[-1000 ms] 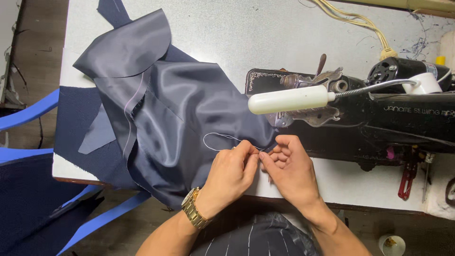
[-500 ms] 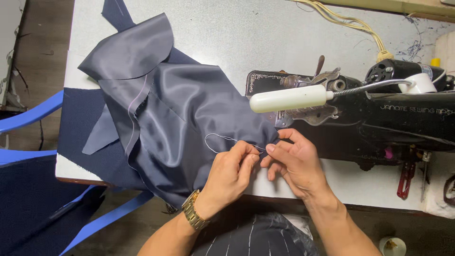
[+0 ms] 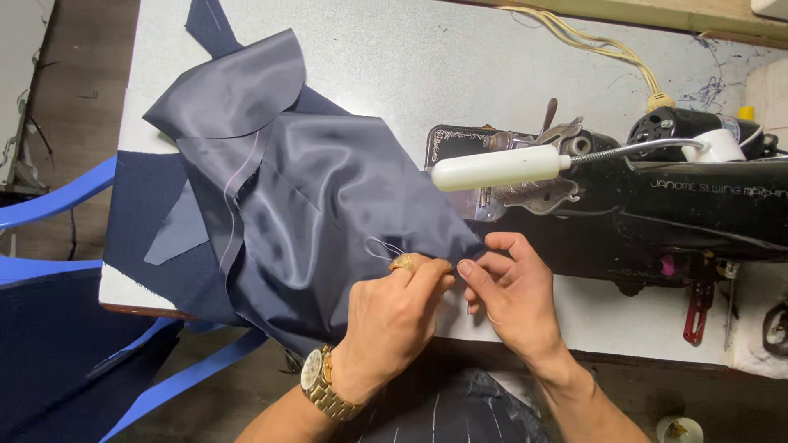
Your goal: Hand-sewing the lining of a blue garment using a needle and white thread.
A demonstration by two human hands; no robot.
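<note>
A shiny dark grey lining fabric (image 3: pixel 312 197) lies spread over the white table, its right corner drawn toward the black sewing machine (image 3: pixel 657 205). My left hand (image 3: pixel 390 320), wearing a gold watch and ring, pinches the fabric edge near that corner. My right hand (image 3: pixel 513 299) pinches the same edge just to the right, fingertips almost touching the left hand's. A thin loose thread (image 3: pixel 382 246) loops on the cloth above my left knuckles. The fabric edge between the fingers is partly hidden.
A white cylindrical lamp (image 3: pixel 497 168) on a flexible neck hangs over the machine bed. Navy cloth pieces (image 3: pixel 148 221) lie under the lining at the table's left edge (image 3: pixel 131 308). A blue plastic chair (image 3: pixel 57 205) stands at left. Yellow cable (image 3: pixel 607 49) runs along the table's far side.
Both hands have stayed pinched on the fabric corner by the machine, shifting only slightly. The camera view has drifted a little, so the scene sits slightly further right.
</note>
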